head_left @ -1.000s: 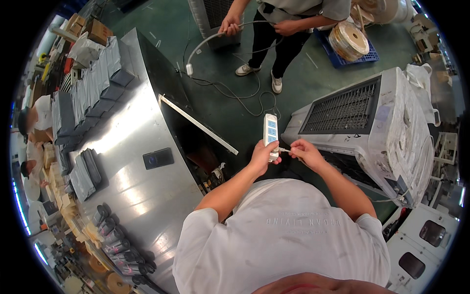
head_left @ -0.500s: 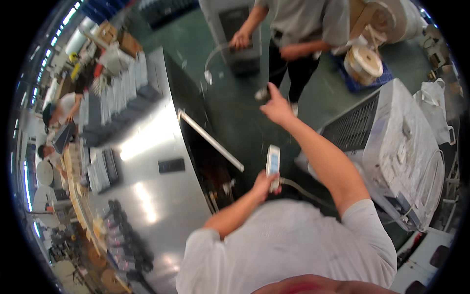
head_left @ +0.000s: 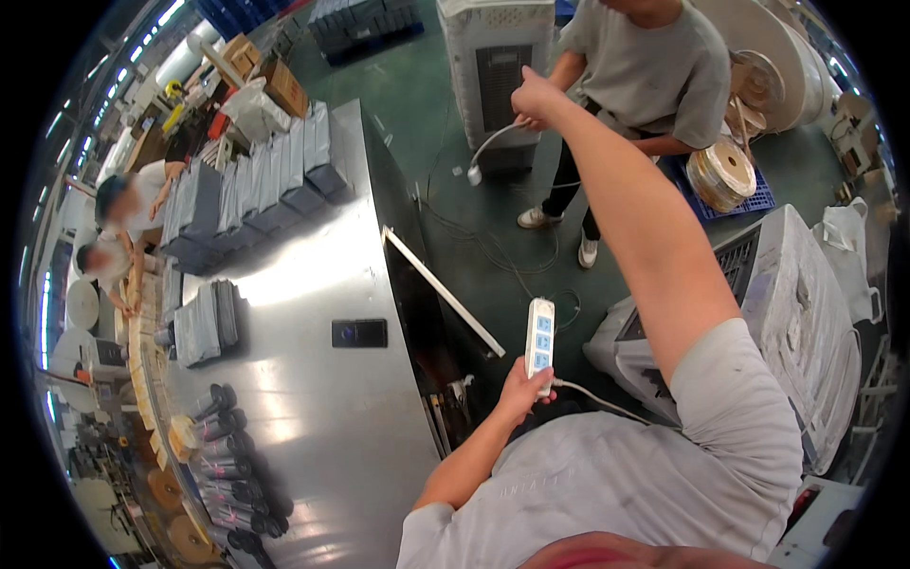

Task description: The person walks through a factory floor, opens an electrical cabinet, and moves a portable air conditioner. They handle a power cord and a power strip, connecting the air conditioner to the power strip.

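My left hand [head_left: 527, 391] is closed around the lower end of a white power strip [head_left: 541, 332] with blue-faced sockets. Its pale cord [head_left: 602, 398] runs off to the right below my right arm. My right hand [head_left: 540, 98] is stretched far forward, the index finger extended and the other fingers partly curled; I see nothing held in it. It overlaps a co-worker's forearm [head_left: 569, 68] and hides that person's hand. A pale cable ending in a white plug [head_left: 474, 175] hangs beside my right hand, in front of a grey air cooler [head_left: 461, 71].
To the left, a metal table [head_left: 322, 408] bears a black phone [head_left: 359, 333], stacked grey bags [head_left: 275, 185] and dark rolls [head_left: 227, 465]. A white bar [head_left: 444, 290] leans off its edge. Another cooler [head_left: 791, 313] stands right. Cables [head_left: 474, 232] lie on the floor.
My right hand has reached farther forward, up to the co-worker's arm. The power strip stays in my left hand. My view has shifted, showing more of the far cooler.
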Action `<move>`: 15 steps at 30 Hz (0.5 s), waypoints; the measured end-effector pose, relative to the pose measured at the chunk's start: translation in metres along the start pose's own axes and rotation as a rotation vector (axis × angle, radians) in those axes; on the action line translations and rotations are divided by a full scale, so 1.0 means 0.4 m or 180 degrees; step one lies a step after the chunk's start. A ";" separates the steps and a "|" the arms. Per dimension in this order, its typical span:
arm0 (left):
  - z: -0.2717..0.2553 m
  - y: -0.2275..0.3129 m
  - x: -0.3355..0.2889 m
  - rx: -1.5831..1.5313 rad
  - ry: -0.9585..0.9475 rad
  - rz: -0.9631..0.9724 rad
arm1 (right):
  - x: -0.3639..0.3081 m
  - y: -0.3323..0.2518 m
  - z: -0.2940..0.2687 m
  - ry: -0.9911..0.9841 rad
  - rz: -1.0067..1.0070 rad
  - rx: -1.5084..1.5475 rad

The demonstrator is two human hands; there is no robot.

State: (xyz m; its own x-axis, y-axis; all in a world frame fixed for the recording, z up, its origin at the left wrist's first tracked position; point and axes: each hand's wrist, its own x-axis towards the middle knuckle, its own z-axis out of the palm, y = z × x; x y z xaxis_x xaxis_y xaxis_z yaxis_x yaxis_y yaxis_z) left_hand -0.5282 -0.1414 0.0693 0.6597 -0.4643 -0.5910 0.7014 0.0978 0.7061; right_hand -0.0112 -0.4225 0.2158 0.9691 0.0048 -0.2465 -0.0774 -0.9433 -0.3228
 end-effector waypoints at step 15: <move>-0.019 -0.079 0.250 -0.0362 0.0021 -0.1297 | -1.018 0.173 0.847 -0.0234 0.0754 0.2289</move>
State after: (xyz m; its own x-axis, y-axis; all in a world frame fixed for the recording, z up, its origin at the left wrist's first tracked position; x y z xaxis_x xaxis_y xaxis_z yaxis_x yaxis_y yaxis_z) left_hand -0.4822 -0.1844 -0.0151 0.3236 -0.4793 -0.8158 0.9303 0.0040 0.3667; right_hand -0.4906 -0.3772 -0.0159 0.8915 -0.1249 -0.4354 -0.4392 -0.4732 -0.7636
